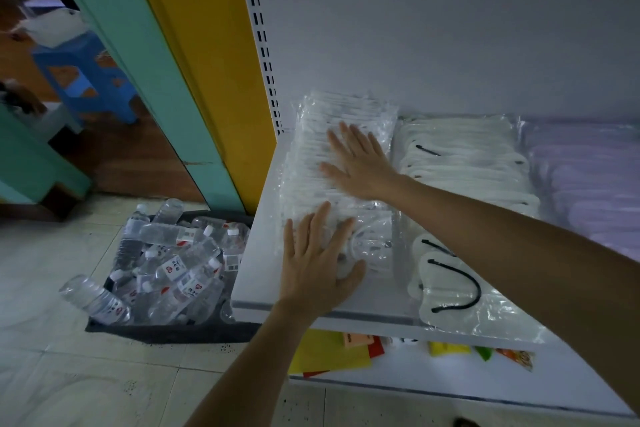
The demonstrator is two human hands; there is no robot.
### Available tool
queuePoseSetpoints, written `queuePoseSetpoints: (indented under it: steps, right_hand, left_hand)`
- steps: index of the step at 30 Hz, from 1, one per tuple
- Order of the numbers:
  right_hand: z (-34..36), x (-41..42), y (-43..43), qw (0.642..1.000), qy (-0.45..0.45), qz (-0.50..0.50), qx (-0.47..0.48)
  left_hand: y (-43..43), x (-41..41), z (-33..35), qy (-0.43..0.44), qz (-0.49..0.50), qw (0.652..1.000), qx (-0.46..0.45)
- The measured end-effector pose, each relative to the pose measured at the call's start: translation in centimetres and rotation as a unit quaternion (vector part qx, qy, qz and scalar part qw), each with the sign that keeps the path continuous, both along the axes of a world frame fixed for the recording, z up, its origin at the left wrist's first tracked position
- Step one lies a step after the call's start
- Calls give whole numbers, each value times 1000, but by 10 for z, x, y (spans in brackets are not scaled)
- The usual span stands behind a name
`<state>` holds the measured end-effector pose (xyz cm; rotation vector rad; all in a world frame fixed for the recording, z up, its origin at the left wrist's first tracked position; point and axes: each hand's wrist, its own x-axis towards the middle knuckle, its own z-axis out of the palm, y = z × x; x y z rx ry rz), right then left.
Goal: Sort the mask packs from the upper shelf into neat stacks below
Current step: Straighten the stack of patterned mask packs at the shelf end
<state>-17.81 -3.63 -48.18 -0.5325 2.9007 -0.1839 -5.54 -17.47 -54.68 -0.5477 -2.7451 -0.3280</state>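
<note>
1. Nearest in, the left hand (320,263) has its fingers straight and spread, with the palm flat on the near end of the mask packs (304,177), close to the front edge of the shelf (256,253).
2. The row's long axis runs front to back, right under both palms.
3. Deeper in, the right hand (362,165) presses mid-row, fingers straight and slightly apart.
4. The white masks (460,163) lie just beside on the right, so any squaring push looks likely to come from the left hand.

white mask packs (332,180), black-looped masks (450,284), yellow panel (207,62), blue stool (83,80)
</note>
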Motion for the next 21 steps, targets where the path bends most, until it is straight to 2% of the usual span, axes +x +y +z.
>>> queuePoseSetpoints:
  steps: [2, 4, 9, 11, 13, 14, 19, 21]
  right_hand:
    - [-1, 7, -2, 999, -28, 17, 13]
    - [-5, 13, -1, 1000, -8, 25, 15]
    - [-4, 22, 2, 999, -1, 35, 15]
    - [-2, 26, 2, 1000, -5, 19, 2]
    - [-2, 33, 1, 999, -41, 20, 13]
    - [-3, 37, 2, 999, -43, 15, 8]
    - [-3, 37, 8, 999, -53, -3, -12]
    - [3, 18, 14, 997, -3, -49, -65]
  left_hand:
    - [0, 0, 2, 12, 4, 1000, 8]
    - [-1, -1, 5, 20, 13, 999, 23]
    - [-10, 0, 17, -35, 117, 989, 87]
    - [-15, -3, 24, -110, 154, 975, 118]
    - [-15, -3, 24, -202, 151, 958, 133]
    - [-14, -1, 25, -221, 147, 954, 142]
    - [-12, 8, 24, -211, 153, 953, 151]
    - [-14, 7, 22, -200, 153, 956, 153]
